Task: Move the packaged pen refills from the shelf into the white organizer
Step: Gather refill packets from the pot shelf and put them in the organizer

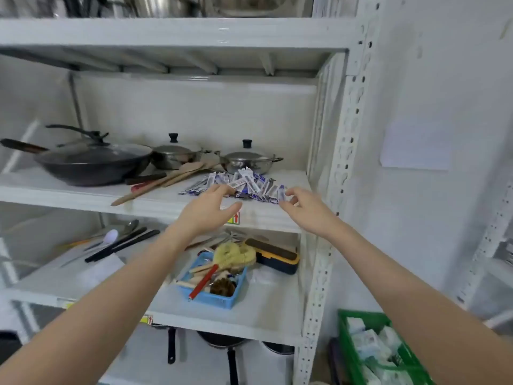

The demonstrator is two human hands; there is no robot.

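A heap of packaged pen refills (244, 184), in small white and blue-purple wrappers, lies on the middle shelf (155, 201) near its front right. My left hand (206, 209) reaches up to the heap's left front, fingers loosely spread, fingertips at the nearest packets. My right hand (308, 208) is at the heap's right edge, fingers slightly curled, fingertips touching the outermost packets. Neither hand holds a packet. The white organizer is not in view.
Behind the heap stand a lidded steel pot (248, 161), a second pot (175, 154), a dark wok (91, 162) and wooden spatulas (163, 180). Below, a blue basket (219, 300) holds brushes. A green crate (352, 354) sits at the floor's right. The perforated shelf post (344, 151) is close on the right.
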